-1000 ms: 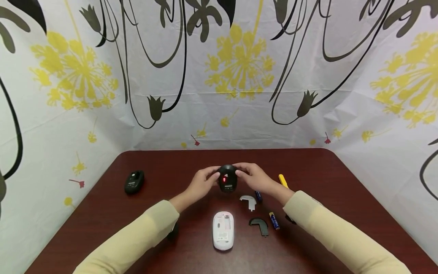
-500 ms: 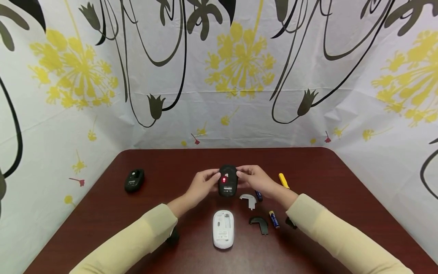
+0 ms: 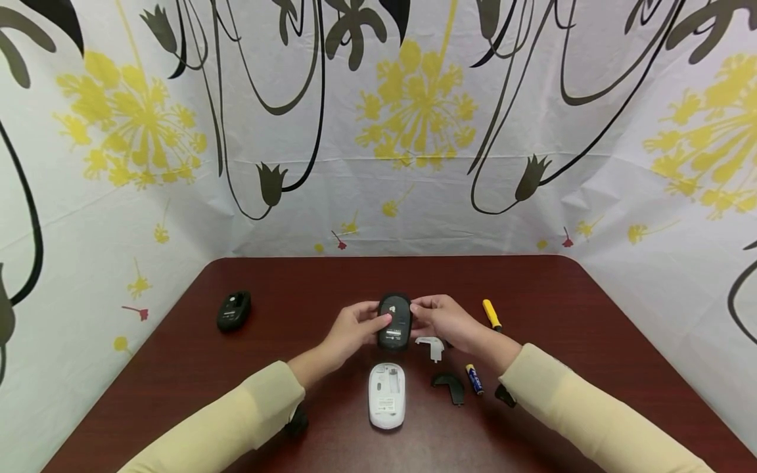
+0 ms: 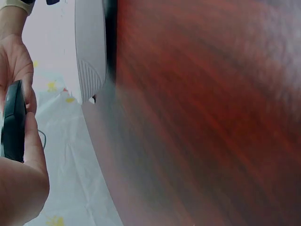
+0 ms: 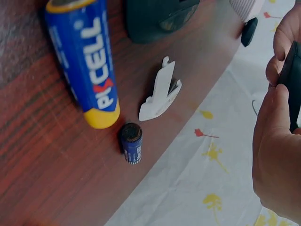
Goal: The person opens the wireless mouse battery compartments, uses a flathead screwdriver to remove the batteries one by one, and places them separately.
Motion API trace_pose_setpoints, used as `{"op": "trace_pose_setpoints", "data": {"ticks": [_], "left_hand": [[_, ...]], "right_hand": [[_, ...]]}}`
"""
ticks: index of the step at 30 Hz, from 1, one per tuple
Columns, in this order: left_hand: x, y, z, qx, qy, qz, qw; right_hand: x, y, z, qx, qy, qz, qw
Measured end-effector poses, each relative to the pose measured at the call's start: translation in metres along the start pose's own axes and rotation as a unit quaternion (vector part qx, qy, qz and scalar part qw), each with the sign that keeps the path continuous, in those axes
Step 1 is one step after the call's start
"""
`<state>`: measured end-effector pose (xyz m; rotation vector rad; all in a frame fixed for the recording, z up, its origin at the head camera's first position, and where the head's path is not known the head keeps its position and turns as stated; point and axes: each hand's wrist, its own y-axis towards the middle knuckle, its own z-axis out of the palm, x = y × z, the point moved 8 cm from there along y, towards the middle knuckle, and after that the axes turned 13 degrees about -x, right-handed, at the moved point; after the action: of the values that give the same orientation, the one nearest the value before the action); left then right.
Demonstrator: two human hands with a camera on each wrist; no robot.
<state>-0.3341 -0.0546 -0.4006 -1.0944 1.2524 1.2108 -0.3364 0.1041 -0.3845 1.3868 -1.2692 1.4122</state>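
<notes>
Both hands hold a black computer mouse (image 3: 396, 336) above the table, its labelled underside turned up. My left hand (image 3: 345, 332) grips its left side, with the thumb lying over the underside. My right hand (image 3: 452, 324) pinches the right edge between thumb and fingers. In the left wrist view the black mouse (image 4: 14, 125) shows edge-on between the hands. Below it on the table lies a white mouse (image 3: 387, 401), underside up with its battery slot uncovered. A white battery cover (image 3: 436, 348) and a black battery cover (image 3: 453, 386) lie to the right.
One blue battery (image 3: 474, 380) lies near the black cover; another battery (image 5: 132, 146) shows beside the white cover in the right wrist view. A yellow-handled screwdriver (image 3: 491, 313) lies beyond the right forearm. A second black mouse (image 3: 234, 311) sits at the far left.
Both hands have lowered the black mouse slightly toward me. The left thumb has slid onto its underside, and the red light there no longer shows.
</notes>
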Motion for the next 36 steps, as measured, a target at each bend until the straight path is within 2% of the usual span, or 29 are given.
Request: {"op": "trace_pose_setpoints", "data": {"ticks": [9,18,29,33,36], "left_hand": [[0.005,-0.008,0.001,0.001,0.006,-0.016,0.9998],[0.008,-0.016,0.001,0.007,-0.011,-0.024,0.9996],[0.008,-0.02,0.001,0.0,-0.015,-0.037,0.9992],[0.009,-0.021,0.0,-0.005,-0.015,-0.038,0.9992],[0.009,-0.021,0.0,-0.007,-0.017,-0.04,0.9991]], "right_hand": [[-0.005,-0.008,0.002,0.007,0.0,0.004,1.0],[-0.01,-0.013,0.007,0.03,0.018,-0.004,0.999],[-0.01,-0.015,0.007,0.024,0.01,-0.017,1.0],[-0.005,-0.016,0.006,0.011,-0.015,-0.044,0.999],[0.0,-0.017,0.004,-0.002,-0.055,-0.088,0.995]]}}
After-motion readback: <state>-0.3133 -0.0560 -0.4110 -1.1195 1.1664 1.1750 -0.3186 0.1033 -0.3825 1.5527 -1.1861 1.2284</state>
